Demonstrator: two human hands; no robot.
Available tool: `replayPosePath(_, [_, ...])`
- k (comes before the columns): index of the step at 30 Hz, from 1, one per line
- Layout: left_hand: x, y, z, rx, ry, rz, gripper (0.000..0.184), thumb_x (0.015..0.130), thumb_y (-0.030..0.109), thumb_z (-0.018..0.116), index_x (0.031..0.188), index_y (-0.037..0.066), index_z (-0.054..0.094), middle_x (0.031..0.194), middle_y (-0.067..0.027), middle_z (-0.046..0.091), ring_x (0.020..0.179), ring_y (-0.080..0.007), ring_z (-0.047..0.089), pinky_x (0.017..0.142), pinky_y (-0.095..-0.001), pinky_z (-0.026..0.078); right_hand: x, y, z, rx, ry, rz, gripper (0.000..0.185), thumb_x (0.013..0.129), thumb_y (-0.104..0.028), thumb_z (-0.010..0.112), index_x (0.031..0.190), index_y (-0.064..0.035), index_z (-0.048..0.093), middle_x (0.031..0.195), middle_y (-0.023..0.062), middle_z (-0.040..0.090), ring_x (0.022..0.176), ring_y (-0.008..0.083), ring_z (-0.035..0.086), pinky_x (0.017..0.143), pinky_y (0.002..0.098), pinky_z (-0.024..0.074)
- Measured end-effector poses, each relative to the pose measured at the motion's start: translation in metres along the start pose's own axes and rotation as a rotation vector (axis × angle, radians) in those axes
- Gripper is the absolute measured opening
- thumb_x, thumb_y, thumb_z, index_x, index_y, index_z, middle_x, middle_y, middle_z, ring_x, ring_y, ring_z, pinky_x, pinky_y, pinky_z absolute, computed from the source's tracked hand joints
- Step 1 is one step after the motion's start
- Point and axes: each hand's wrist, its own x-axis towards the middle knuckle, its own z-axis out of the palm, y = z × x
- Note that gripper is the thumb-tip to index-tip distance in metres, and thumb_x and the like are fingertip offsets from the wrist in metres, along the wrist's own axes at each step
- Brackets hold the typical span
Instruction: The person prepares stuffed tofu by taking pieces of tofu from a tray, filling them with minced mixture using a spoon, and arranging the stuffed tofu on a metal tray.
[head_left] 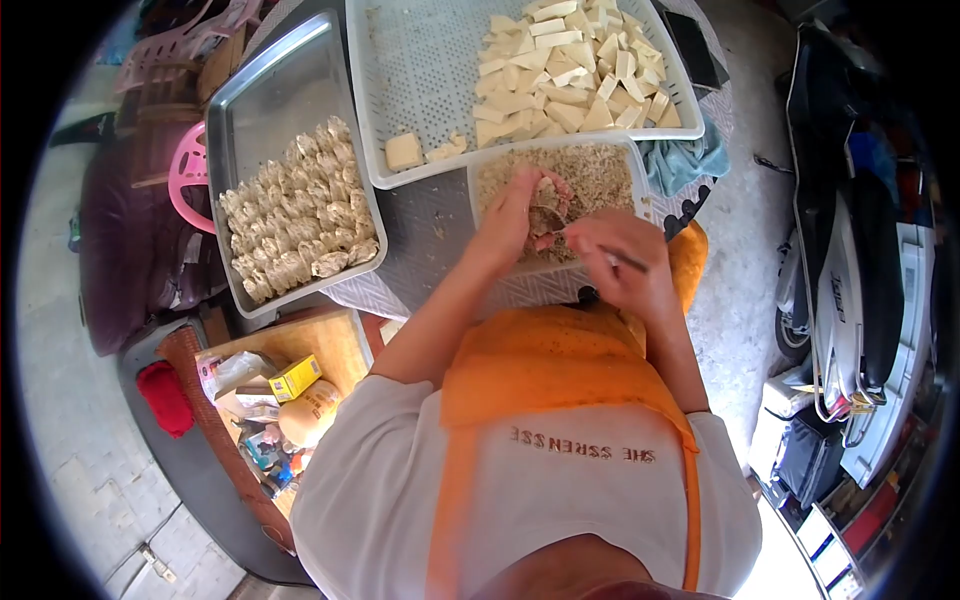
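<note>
My left hand (512, 212) is curled over a white tub (476, 190) of crumbly, pale brown filling (607, 172). Its fingers cup a small piece that is mostly hidden. In my right hand (628, 262) is a thin metal utensil (626, 259), its tip close to the left fingers; the tip looks like a small spoon but is partly blurred. Behind the tub, a white perforated tray (430, 60) holds many pale tofu-like wedges (560, 70), with one block (404, 151) near its front left corner. Rows of filled pieces (300, 205) sit in a metal tray (270, 85) at the left.
A blue cloth (690, 162) lies right of the tub, and a dark phone-like object (692, 48) lies beside the white tray. A pink chair (187, 178) stands left of the metal tray. Below it, a wooden box (335, 335) holds a yellow carton (295, 378) and other items.
</note>
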Motion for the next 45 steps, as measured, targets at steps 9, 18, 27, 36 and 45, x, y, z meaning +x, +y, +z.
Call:
replayPosePath(9, [-0.002, 0.006, 0.000, 0.047, -0.053, -0.008, 0.057, 0.100, 0.054, 0.021, 0.095, 0.008, 0.054, 0.076, -0.0036, 0.053, 0.055, -0.0102, 0.041, 0.046, -0.0219, 0.029, -0.007, 0.002, 0.014, -0.131, 0.081, -0.038, 0.020, 0.070, 0.010, 0.060, 0.087, -0.0010, 0.063, 0.073, 0.0120, 0.062, 0.061, 0.0299, 0.061, 0.055, 0.0347, 0.0499])
replayPosePath(18, [0.002, 0.000, -0.003, -0.029, -0.011, -0.049, 0.054, 0.101, 0.053, 0.023, 0.103, 0.009, 0.053, 0.078, -0.0037, 0.054, 0.060, -0.0119, 0.045, 0.048, -0.0228, 0.032, -0.015, 0.013, 0.023, -0.100, 0.206, 0.131, 0.010, 0.081, 0.005, 0.057, 0.087, 0.0014, 0.063, 0.074, 0.0112, 0.064, 0.062, 0.0219, 0.063, 0.056, 0.0309, 0.0510])
replayPosePath(27, [-0.002, 0.006, 0.003, -0.089, -0.051, 0.047, 0.019, 0.100, 0.026, 0.045, 0.100, 0.008, 0.052, 0.077, -0.0015, 0.051, 0.060, -0.0086, 0.043, 0.049, -0.0214, 0.033, -0.016, 0.027, -0.004, 0.479, 0.644, 0.530, 0.020, 0.098, -0.012, 0.046, 0.098, 0.0020, 0.060, 0.073, 0.0084, 0.063, 0.059, 0.0120, 0.056, 0.055, 0.0246, 0.0472])
replayPosePath(36, [-0.002, 0.007, 0.004, -0.050, -0.020, 0.141, 0.025, 0.101, 0.026, 0.044, 0.090, 0.006, 0.052, 0.070, -0.0011, 0.046, 0.055, -0.0089, 0.041, 0.043, -0.0221, 0.031, -0.021, 0.034, 0.009, 0.234, 0.478, 0.553, 0.015, 0.096, -0.008, 0.052, 0.096, 0.0010, 0.063, 0.072, 0.0037, 0.064, 0.062, 0.0062, 0.057, 0.057, 0.0192, 0.0465])
replayPosePath(45, [-0.007, 0.019, 0.011, -0.039, 0.011, 0.058, 0.035, 0.100, 0.032, 0.042, 0.074, 0.009, 0.045, 0.057, 0.0025, 0.038, 0.044, -0.0076, 0.030, 0.038, -0.0215, 0.023, -0.023, 0.035, 0.011, 0.135, 0.452, 0.510, 0.013, 0.094, -0.004, 0.054, 0.093, 0.0022, 0.065, 0.073, 0.0046, 0.065, 0.061, 0.0075, 0.061, 0.056, 0.0197, 0.0493])
